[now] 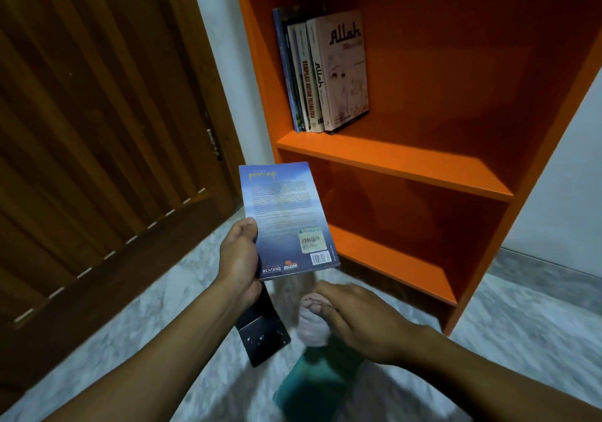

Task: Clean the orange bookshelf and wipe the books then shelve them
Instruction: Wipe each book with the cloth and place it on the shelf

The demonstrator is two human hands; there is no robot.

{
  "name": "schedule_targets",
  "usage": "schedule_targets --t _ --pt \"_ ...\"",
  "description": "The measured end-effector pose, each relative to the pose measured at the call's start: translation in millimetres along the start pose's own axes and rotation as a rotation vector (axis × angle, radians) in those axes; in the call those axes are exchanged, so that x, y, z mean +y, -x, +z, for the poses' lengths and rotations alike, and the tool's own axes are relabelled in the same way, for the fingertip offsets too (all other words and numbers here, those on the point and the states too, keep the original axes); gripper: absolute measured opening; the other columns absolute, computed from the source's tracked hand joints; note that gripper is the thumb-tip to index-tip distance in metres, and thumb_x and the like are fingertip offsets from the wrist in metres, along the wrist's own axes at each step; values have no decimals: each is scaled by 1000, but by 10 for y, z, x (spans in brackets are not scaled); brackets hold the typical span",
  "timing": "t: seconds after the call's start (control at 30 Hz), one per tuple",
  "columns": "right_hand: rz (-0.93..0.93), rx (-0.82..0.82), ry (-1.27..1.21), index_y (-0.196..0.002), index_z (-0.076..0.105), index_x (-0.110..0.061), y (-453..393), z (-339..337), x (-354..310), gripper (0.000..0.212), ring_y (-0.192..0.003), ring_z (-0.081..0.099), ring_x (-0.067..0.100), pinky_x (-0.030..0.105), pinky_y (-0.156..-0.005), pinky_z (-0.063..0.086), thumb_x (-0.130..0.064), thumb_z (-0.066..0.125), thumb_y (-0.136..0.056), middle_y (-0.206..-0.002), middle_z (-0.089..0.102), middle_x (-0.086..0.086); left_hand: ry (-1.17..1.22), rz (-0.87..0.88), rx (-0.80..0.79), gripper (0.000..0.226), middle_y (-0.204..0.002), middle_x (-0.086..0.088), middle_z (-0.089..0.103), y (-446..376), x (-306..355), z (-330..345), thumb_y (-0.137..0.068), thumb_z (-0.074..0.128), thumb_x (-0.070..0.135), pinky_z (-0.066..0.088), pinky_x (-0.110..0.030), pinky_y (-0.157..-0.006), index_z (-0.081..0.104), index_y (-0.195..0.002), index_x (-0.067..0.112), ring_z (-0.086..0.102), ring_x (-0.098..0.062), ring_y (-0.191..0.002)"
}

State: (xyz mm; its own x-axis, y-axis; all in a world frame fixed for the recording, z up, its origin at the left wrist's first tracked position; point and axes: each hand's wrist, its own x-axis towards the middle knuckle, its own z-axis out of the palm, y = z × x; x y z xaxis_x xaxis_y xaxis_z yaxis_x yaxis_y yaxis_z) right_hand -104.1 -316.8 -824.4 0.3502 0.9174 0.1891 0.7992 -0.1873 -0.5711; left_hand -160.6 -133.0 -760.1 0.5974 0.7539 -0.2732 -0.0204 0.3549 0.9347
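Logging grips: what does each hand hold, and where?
Left hand grips blue book by its lower left edge. Right hand: cannot tell, blurred.

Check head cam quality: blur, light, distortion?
Head view: right hand and cloth motion-blurred; held book and shelved books sharp. Dim light, shelf recesses in shadow. Wide-angle bends the door and shelf sides.

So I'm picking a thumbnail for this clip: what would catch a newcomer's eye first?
The bright orange bookshelf on the right dominates, with a short row of upright books at the left end of its upper shelf. In the centre, the left hand holds up a blue paperback, back cover showing. Below it the right hand grips a blurred cloth.
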Motion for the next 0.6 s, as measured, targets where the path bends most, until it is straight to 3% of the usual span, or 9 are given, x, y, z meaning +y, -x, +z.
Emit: schedule_targets --t 0.07,0.17,0.2,0.27,0.37,0.47,0.53,0.6 --pt "247 90 -133 -93 50 -35 42 35 127 19 -89 62 19 41 -81 50 -45 38 -104 -97 68 -1 16 1 -17 19 -104 -10 75 3 49 -20 -105 46 25 56 -50 -84 63 -101 18 71 -33 -88" --pt "555 307 -663 -85 58 -15 4 -100 181 43 -82 63 21 39 -77 49 -54 45 -97 -85 66 5 -21 28 -77 21 -105 -11 76 8 63 -74 -105 44 24 57 -45 -80 63 -102 16 72 -33 -91" --pt "566 297 -832 -93 64 -10 -25 -172 184 49 -89 68 23 39 -81 51 -55 45 -97 -93 71 7 -43 38 -102 21 -103 -10 76 16 49 -80 -105 44 23 57 -42 -76 63 -102 14 72 -32 -89" --pt "492 259 -1027 -111 70 -11 -76 -309 112 41 -102 71 22 35 -88 56 -45 50 -98 -108 75 4 -114 58 -138 21 -98 -10 76 28 -4 -74 -104 45 21 57 -37 -69 63 -101 12 73 -28 -82" --pt "412 284 -869 -112 69 -15 -113 -334 10 23 -102 71 15 32 -88 57 -27 69 -92 -111 75 -2 -214 52 -172 28 -100 -12 76 2 -81 -62 -105 44 25 56 -40 -75 65 -105 7 72 -32 -86" --pt "408 346 -854 -106 67 -13 -105 -256 -22 16 -97 72 18 36 -86 57 -16 71 -91 -105 76 -1 -434 65 -211 26 -116 -13 72 -42 -131 -89 -105 45 27 53 -40 -84 63 -117 14 70 -29 -95" --pt "393 349 -822 -102 67 -16 -106 -255 -95 11 -91 72 16 32 -78 58 -14 68 -92 -99 76 -2 -694 235 -193 39 -136 0 56 -40 -153 -88 -103 50 32 48 -38 -97 45 -141 26 61 -20 -115" --pt "343 371 -631 -98 65 -24 -105 -258 -178 6 -83 70 9 32 -73 57 -21 65 -92 -94 74 -6 -708 406 -223 54 -137 11 47 4 -156 -29 -99 56 34 47 -36 -100 31 -147 36 55 -10 -118"
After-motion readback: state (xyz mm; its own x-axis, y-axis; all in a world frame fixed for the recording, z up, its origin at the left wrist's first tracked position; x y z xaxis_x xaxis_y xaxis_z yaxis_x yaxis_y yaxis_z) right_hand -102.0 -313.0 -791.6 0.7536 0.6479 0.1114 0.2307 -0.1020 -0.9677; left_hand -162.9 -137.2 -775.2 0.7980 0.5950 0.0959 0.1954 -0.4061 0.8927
